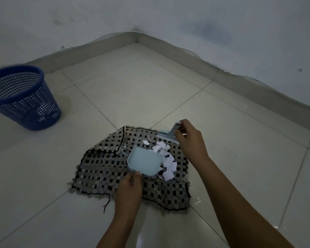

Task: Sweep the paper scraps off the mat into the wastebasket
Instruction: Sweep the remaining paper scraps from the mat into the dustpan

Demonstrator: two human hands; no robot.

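A black-and-grey woven mat (100, 169) lies on the tiled floor. White paper scraps (168, 163) are heaped on its right half. A small light-blue dustpan (144, 161) rests on the mat with its open edge against the scraps; my left hand (130, 188) grips its handle at the near end. My right hand (190, 140) holds a small light-blue brush (168, 136) by its handle at the mat's far right corner, just beyond the scraps. The blue mesh wastebasket (23, 97) stands upright on the floor to the far left, apart from the mat.
Pale floor tiles (132, 90) stretch between the mat and the room corner. Grey-white walls with a skirting board (222, 76) close off the back and right. A loose black thread (106, 203) trails from the mat's near edge.
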